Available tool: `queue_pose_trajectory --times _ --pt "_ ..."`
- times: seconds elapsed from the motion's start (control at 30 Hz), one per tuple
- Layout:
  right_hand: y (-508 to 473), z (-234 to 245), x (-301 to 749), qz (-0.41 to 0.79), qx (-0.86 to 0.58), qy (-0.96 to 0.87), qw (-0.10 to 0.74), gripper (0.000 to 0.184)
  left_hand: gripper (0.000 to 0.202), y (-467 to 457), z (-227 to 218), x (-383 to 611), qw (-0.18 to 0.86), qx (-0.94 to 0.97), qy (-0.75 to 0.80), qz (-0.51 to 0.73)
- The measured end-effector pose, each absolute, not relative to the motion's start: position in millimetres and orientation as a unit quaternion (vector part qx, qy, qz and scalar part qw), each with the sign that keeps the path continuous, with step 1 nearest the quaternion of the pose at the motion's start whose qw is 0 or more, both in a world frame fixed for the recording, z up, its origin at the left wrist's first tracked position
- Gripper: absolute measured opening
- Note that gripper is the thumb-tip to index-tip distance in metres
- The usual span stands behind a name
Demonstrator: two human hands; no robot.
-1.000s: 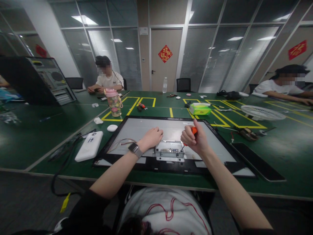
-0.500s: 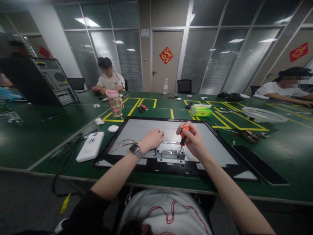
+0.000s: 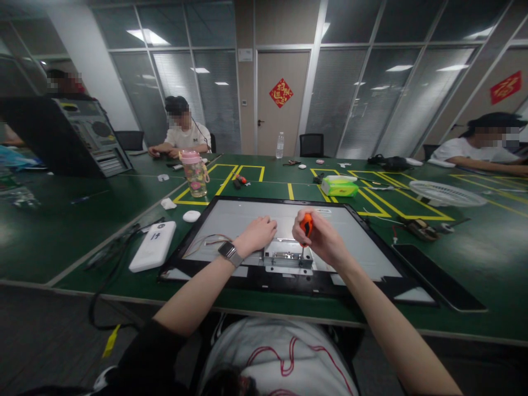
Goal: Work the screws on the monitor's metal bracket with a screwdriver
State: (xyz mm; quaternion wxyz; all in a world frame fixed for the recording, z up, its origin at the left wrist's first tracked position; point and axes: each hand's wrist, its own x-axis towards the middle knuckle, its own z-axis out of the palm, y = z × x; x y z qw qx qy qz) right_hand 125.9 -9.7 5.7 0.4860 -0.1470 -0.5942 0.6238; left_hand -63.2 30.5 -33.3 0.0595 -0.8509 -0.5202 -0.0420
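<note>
A flat display panel (image 3: 231,216) with a black frame lies on the green table in front of me. On its near middle sits a metal bracket (image 3: 287,260). My right hand (image 3: 324,236) is closed round the orange and black handle of a screwdriver (image 3: 306,224), whose shaft points down at the bracket's right part. My left hand (image 3: 258,234) rests on the panel, just behind the bracket's left end, fingers stretched out and holding nothing that I can see. Thin wires (image 3: 206,240) lie on the panel left of it, partly behind my wrist.
Left of the panel lie a white power bank (image 3: 152,246) and a white oval case (image 3: 191,216); a pink-lidded bottle (image 3: 193,173) stands behind. A long black strip (image 3: 439,278) lies to the right. Beyond are a green tissue pack (image 3: 339,186) and a racket (image 3: 446,193). Other people sit round the table.
My right hand has shifted slightly left and turned, tipping the screwdriver from slanted to nearly upright. My left hand has stayed in place.
</note>
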Motion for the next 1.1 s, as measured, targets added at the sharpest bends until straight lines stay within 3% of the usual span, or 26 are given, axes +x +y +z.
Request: queue_pose_trajectory --times 0.13,0.33,0.53,0.8,1.0,1.1 --pt "-10.6 4.2 128.0 0.652 -0.12 -0.576 0.478 0.046 0.03 31.1 -35.0 -64.1 0.066 -0.852 -0.518 -0.041" --pt "-7.8 3.4 130.9 0.67 -0.1 -0.549 0.49 0.042 0.031 34.0 -38.3 -65.2 0.075 -0.852 -0.516 -0.044" --pt "-6.8 8.0 130.5 0.675 -0.128 -0.537 0.489 0.053 0.031 33.8 -38.1 -65.1 0.083 -0.852 -0.515 -0.042" --pt "-7.4 3.0 132.0 0.679 -0.1 -0.532 0.495 0.037 0.03 32.1 -35.6 -63.6 0.087 -0.85 -0.518 -0.035" --pt "-5.2 7.2 131.5 0.682 -0.118 -0.524 0.497 0.051 0.03 32.7 -36.5 -64.3 0.087 -0.849 -0.519 -0.035" --pt "-6.9 7.7 130.7 0.681 -0.113 -0.518 0.504 0.049 0.03 31.8 -35.4 -63.8 0.084 -0.848 -0.521 -0.034"
